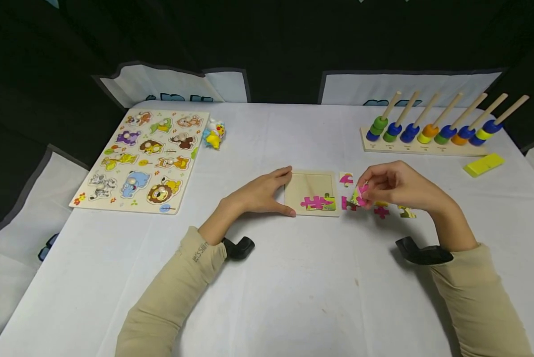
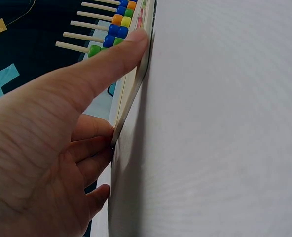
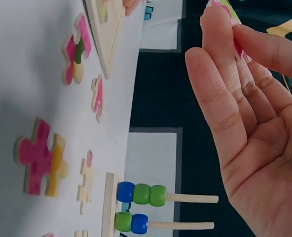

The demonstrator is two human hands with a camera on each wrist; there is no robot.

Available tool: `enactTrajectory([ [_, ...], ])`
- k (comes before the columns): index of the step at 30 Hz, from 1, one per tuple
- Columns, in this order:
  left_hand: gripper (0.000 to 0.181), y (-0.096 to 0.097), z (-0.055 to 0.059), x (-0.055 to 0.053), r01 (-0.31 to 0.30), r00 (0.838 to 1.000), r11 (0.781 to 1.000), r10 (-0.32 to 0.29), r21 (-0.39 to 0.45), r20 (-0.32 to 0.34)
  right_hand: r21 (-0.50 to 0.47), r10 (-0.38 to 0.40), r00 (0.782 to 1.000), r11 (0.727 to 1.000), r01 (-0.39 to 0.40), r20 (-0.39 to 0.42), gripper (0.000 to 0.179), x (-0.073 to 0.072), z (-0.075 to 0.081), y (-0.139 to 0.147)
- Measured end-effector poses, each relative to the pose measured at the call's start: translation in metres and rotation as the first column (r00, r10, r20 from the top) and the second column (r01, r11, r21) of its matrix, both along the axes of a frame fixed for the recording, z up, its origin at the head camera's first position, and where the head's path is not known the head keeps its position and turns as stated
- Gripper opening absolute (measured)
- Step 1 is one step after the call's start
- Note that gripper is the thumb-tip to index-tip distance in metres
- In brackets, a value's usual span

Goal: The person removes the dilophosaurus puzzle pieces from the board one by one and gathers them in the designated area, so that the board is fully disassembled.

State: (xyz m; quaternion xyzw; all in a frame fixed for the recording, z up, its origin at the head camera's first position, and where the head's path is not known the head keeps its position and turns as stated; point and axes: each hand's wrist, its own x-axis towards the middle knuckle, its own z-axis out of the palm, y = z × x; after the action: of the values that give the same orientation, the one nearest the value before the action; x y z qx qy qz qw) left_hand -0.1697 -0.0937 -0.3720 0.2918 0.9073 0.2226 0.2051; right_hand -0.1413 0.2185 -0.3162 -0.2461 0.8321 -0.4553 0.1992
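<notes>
My left hand point(image 1: 263, 193) holds a small square wooden puzzle tray point(image 1: 310, 181) at its left side, thumb by the near corner and fingers by the far one. In the left wrist view the thumb point(image 2: 111, 61) lies along the tray's edge. Some joined pink and green pieces point(image 1: 319, 203) sit in the tray's lower part. Just right of the tray, my right hand point(image 1: 396, 186) pinches a pink and green puzzle piece point(image 1: 359, 195) between thumb and fingertips, above the table. Under and around this hand lie loose pieces, among them a pink and yellow puzzle piece point(image 3: 40, 158).
An animal peg puzzle board point(image 1: 133, 161) lies at the left, with a small colourful toy figure point(image 1: 214, 134) beside it. At the back right stands a bead counting rack point(image 1: 428, 147) with upright pegs. Near it is a yellow block point(image 1: 483, 164). The table point(image 1: 294, 287) has a white cloth.
</notes>
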Motion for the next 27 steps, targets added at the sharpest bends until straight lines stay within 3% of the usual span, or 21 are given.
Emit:
enactTrajectory([
  [5,0.101,0.000,0.000,0.000,0.002,1.000,1.000,-0.002,0.000,-0.002,0.034,0.007,0.998,0.999,-0.009,0.068,0.012,0.002,-0.004,0.003],
  [13,0.100,0.000,0.000,0.000,-0.003,1.000,1.000,0.003,0.000,0.006,0.047,0.118,0.982,0.991,-0.126,0.146,0.010,0.008,-0.021,0.009],
  [22,0.101,0.000,-0.002,-0.001,-0.004,1.000,1.000,0.004,0.003,0.004,0.055,0.184,0.963,0.979,-0.198,0.196,0.007,0.010,-0.040,0.008],
  [27,0.101,0.000,-0.002,-0.001,-0.007,1.000,1.000,0.007,0.005,0.003,0.099,0.175,0.968,0.976,-0.195,0.181,0.009,0.010,-0.042,0.006],
])
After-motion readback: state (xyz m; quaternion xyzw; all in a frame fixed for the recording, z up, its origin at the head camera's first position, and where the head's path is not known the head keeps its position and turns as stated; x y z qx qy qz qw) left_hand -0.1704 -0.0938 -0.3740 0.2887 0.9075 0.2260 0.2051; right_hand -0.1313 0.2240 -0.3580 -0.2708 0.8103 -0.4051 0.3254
